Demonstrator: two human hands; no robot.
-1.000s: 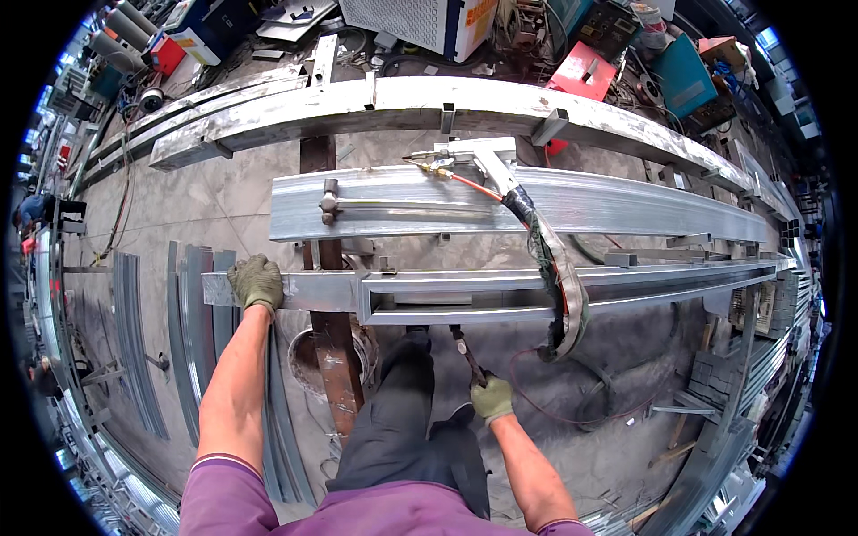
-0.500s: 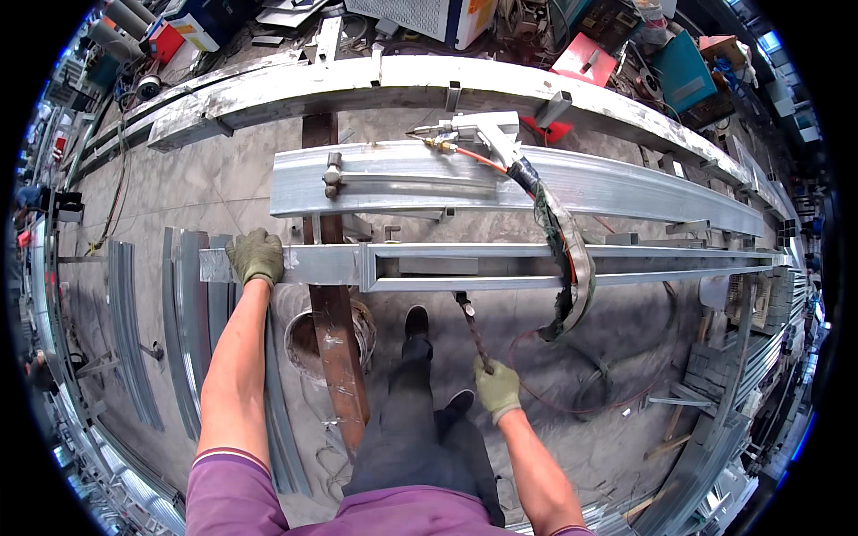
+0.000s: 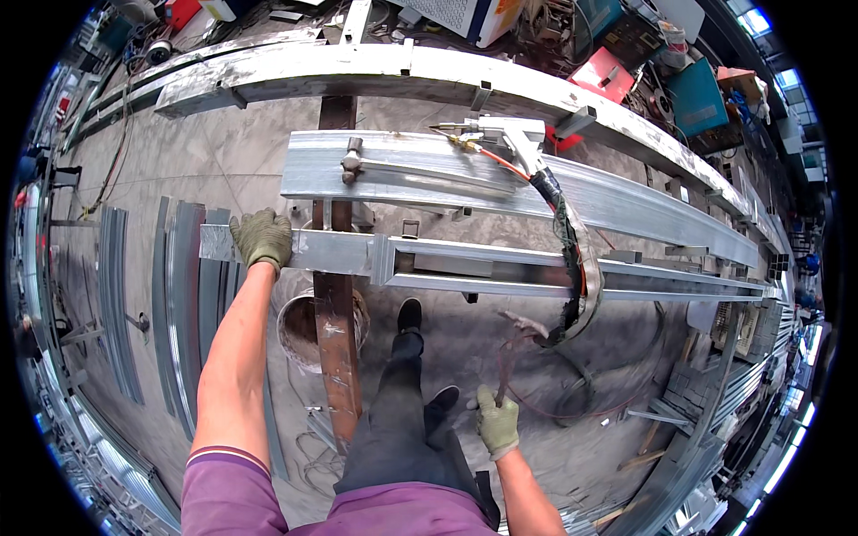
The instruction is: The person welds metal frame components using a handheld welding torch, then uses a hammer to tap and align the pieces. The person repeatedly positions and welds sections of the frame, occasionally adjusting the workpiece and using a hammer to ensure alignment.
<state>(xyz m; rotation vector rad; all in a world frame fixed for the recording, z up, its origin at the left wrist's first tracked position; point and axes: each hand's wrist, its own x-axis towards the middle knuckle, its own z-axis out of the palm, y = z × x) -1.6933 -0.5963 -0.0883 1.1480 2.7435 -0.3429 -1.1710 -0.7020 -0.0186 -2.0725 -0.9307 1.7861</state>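
My left hand [image 3: 261,239], in a green work glove, is closed over the left end of a long silvery metal frame [image 3: 349,253]. In my right hand [image 3: 497,423], gloved alike, is the handle of a hammer [image 3: 523,323], its head blurred by motion below the frame. Just beyond, on a wide metal beam [image 3: 429,189], lies another hammer [image 3: 351,163] with its handle pointing right. Right of that rests a grey-white torch gun [image 3: 509,134]; its wrapped cable [image 3: 583,277] droops across the frame.
A rusty brown beam [image 3: 335,357] runs under the work, beside a dirty bucket [image 3: 299,332]. Metal strips [image 3: 116,295] lie on the floor at left. Farther off stretches a thick white-grey beam [image 3: 357,62]. Stacked metal stock [image 3: 688,384] sits at right. A thin hose crosses the floor.
The hammer in my right hand has swung away from the frame's lower edge, its head now farther right; that hand is slightly lower. My left hand stays on the frame's end. The view shifted.
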